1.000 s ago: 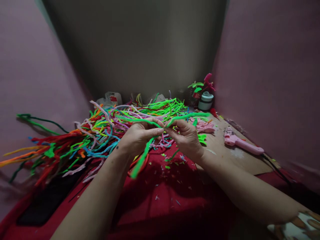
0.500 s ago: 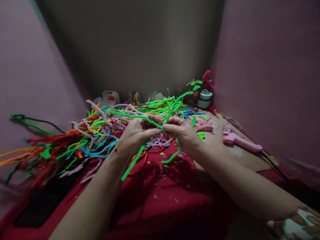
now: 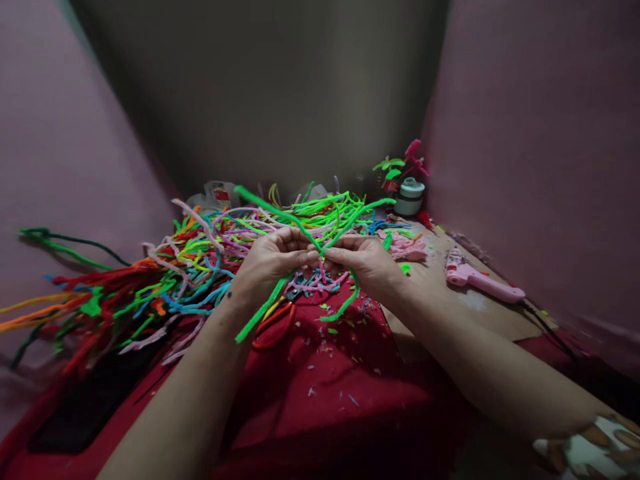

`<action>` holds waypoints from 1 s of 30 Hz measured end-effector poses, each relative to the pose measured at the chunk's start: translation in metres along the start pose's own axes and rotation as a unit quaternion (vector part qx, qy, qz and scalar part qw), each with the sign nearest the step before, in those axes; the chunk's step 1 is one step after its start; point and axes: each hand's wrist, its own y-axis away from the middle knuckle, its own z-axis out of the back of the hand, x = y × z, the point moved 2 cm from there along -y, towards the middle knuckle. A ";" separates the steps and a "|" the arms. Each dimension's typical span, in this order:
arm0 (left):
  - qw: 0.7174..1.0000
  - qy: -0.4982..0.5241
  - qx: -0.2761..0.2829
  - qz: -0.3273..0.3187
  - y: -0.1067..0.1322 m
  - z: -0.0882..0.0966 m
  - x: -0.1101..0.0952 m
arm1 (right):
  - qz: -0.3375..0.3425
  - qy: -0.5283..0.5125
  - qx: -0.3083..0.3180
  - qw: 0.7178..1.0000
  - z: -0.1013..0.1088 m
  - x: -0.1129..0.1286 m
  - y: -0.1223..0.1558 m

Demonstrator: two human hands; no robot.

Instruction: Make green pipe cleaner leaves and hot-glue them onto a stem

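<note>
My left hand and my right hand meet in the middle, both pinched on bright green pipe cleaners that cross between my fingertips. One green end hangs down to the lower left, another curls down under my right hand, and two ends rise up and away behind the fingers. Beyond my hands lies a big tangled heap of pipe cleaners in many colours. Red-handled scissors lie on the red cloth just below my left hand.
A pink glue gun with a black cord lies on the brown board at the right. A small white jar and a pipe-cleaner flower stand at the back right. Pink walls close in on both sides. Cut scraps dot the cloth.
My hands have drawn closer together and lifted a little. The green pipe cleaners have been bent and crossed, their far ends swinging up and their near ends down.
</note>
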 end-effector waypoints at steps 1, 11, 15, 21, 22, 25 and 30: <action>1.000 -0.003 -0.004 0.000 0.000 0.000 0.000 | -0.002 0.012 0.003 1.000 0.001 0.000 0.000; 0.995 -0.098 -0.009 -0.013 0.003 -0.006 -0.009 | -0.049 -0.054 0.041 0.996 0.000 -0.004 -0.001; 0.995 -0.094 -0.025 0.026 0.005 -0.008 -0.013 | -0.072 -0.108 0.062 0.990 -0.001 -0.002 -0.001; 0.997 -0.069 -0.012 0.023 0.009 -0.010 -0.011 | -0.128 -0.166 0.064 0.976 -0.001 -0.003 -0.001; 0.997 -0.081 -0.016 0.015 0.009 -0.011 -0.011 | -0.123 -0.155 0.063 0.978 -0.001 -0.003 -0.001; 0.996 -0.079 -0.043 0.024 0.006 -0.009 -0.005 | -0.065 -0.081 0.061 0.993 -0.002 -0.001 -0.001; 0.990 0.060 -0.016 0.130 0.002 -0.005 0.007 | 0.189 0.241 -0.003 0.952 -0.003 0.010 0.003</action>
